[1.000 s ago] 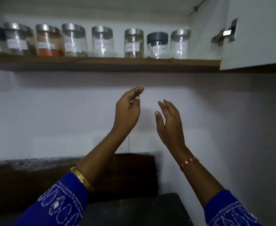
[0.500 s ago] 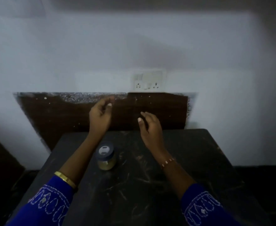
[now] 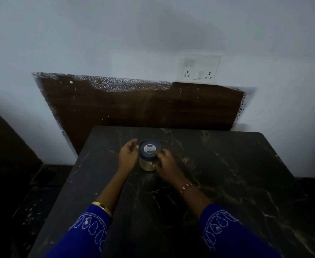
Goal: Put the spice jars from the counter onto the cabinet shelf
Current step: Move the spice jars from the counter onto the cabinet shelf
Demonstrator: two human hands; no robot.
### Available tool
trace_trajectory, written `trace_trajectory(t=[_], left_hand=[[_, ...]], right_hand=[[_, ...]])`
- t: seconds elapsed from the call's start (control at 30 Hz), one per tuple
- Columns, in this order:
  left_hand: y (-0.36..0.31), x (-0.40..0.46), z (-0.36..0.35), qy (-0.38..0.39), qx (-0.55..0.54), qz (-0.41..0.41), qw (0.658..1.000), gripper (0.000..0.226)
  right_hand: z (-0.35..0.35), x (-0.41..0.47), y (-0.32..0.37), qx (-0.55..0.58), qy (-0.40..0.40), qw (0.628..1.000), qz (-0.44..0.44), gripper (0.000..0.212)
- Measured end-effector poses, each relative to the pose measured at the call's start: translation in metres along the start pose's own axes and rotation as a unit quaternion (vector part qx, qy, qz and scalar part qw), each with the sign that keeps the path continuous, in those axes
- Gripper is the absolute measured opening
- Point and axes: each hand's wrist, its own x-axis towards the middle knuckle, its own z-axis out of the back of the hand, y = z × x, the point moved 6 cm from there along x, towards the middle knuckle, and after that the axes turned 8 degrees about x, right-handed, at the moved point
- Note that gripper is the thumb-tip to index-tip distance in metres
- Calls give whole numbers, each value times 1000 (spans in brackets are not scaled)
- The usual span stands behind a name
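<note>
- A small clear glass spice jar with a dark blue-grey round lid (image 3: 150, 157) stands upright on the dark, brown-veined marble counter (image 3: 227, 183), left of the slab's middle and toward its far edge.
- The jar holds a pale yellowish fill that shows through its lower wall; a light rectangular patch sits in the middle of the lid.
- The left hand (image 3: 128, 157) is just to the left of the jar, fingers loosely curled and spread, thumb side toward the glass. Whether it touches the jar cannot be told in the dim light.
- The right hand (image 3: 167, 162) is against the jar's right side, with fingertips at the lid's rim and the thumb low on the glass wall. It looks like a partial wrap around the jar, but how firmly it presses cannot be told.
- The left wrist carries a gold bangle (image 3: 102, 208); the right wrist carries a thin beaded bracelet (image 3: 187, 187).
- Both forearms come from the near edge in blue sleeves with white stitched patterns (image 3: 91, 229).
- Behind the counter a dark brown wooden panel with white paint flecks (image 3: 143, 107) leans flat against the pale wall (image 3: 115, 34).
- A white switch and socket plate (image 3: 199, 68) is set in the wall above the panel's right part.
</note>
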Motion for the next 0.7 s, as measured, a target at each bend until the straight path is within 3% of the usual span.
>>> trace_trajectory(t=[0.13, 0.3, 0.47, 0.6, 0.7], left_hand=[[22, 3, -11, 65, -21, 44, 997, 46], [31, 6, -23, 83, -39, 61, 994, 43], [37, 1, -31, 90, -32, 67, 993, 40], [34, -4, -31, 75, -53, 73, 993, 37], [24, -11, -32, 119, -95, 90, 984, 28]], right_hand=[[-14, 5, -12, -2, 18, 999, -36, 59], [-4, 7, -9, 18, -64, 998, -6, 21], [11, 5, -16, 37, -104, 994, 6, 18], [33, -2, -24, 130, -101, 986, 5, 18], [56, -15, -20, 236, -58, 970, 11, 16]])
